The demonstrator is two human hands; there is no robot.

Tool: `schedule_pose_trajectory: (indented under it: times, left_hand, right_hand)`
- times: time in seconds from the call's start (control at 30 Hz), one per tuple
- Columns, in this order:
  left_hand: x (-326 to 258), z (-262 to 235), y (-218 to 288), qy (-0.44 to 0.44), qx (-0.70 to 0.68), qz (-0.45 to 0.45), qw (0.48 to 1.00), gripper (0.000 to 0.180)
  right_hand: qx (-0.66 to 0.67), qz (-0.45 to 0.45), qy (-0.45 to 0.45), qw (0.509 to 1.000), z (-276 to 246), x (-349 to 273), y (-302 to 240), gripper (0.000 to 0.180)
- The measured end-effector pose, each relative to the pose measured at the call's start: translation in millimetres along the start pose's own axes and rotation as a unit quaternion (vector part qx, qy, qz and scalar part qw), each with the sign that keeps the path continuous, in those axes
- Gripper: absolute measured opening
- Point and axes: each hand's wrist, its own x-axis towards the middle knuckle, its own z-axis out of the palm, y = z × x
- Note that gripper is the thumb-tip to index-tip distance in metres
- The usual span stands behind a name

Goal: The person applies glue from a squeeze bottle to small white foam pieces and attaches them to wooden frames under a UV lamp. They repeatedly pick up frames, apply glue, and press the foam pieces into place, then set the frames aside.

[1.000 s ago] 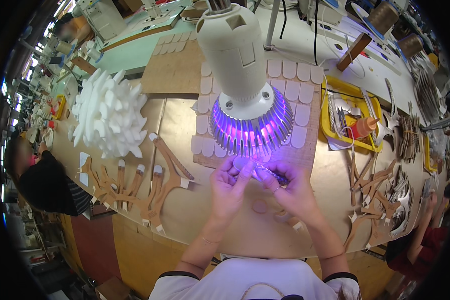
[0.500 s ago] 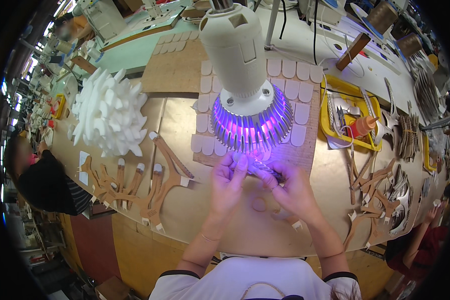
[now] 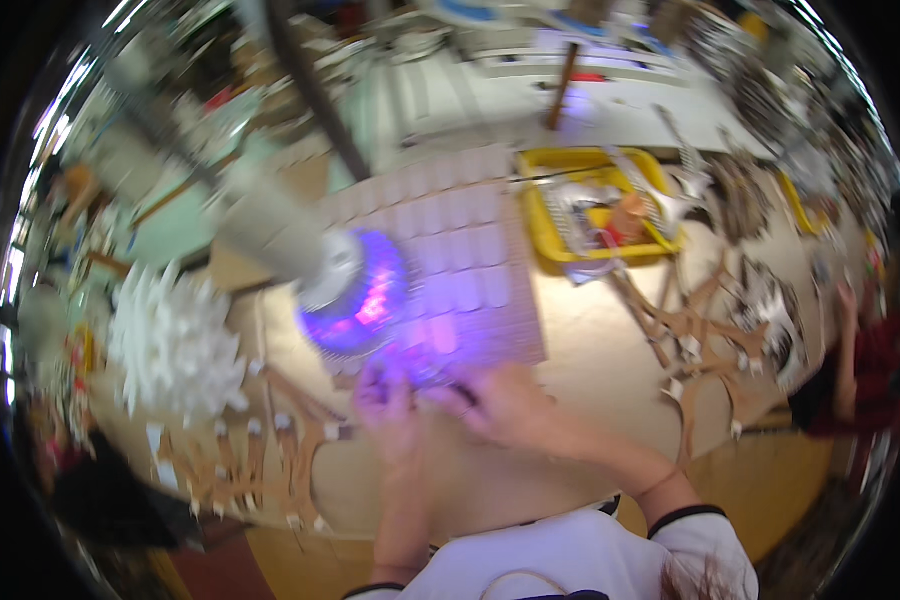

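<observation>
Left hand (image 3: 388, 405) and right hand (image 3: 497, 403) close together on the tabletop (image 3: 590, 345), fingers curled in, pinching a small blurred piece (image 3: 432, 383) between them under violet light. Just beyond, a white lamp head (image 3: 355, 290) glowing purple over rows of pale tiles (image 3: 460, 250); farther right, a yellow tray (image 3: 542, 230).

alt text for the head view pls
Blurred fisheye view of a person's left hand and right hand close together under a violet lamp at a table, with a yellow tray behind.
</observation>
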Motion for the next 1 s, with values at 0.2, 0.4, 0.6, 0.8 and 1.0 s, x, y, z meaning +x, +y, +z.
schedule_pose_trajectory:
  times: [0.2, 0.4, 0.6, 0.8, 1.0]
  left_hand:
    - [-4, 6, -1, -0.012, -0.034, 0.033, 0.999, 0.024]
    - [-18, 17, 12, 0.017, -0.001, 0.014, 1.000, 0.035]
    - [-37, 51, 29, -0.118, -0.130, 0.012, 0.984, 0.046]
    - [-63, 69, 3, -0.142, 0.138, 0.084, 0.977, 0.035]
    - [-100, 53, -42, -0.176, 0.331, 0.075, 0.924, 0.023]
  right_hand:
    - [-0.009, 0.013, 0.010, 1.000, -6, -9, -5, 0.032]
    - [0.048, -0.049, -0.011, 0.998, -26, -30, -9, 0.028]
    - [0.033, -0.029, -0.021, 0.999, -88, -79, -18, 0.023]
    - [0.236, 0.035, 0.312, 0.920, -205, -137, 23, 0.016]
    - [0.269, -0.039, 0.482, 0.833, -298, -164, 66, 0.027]
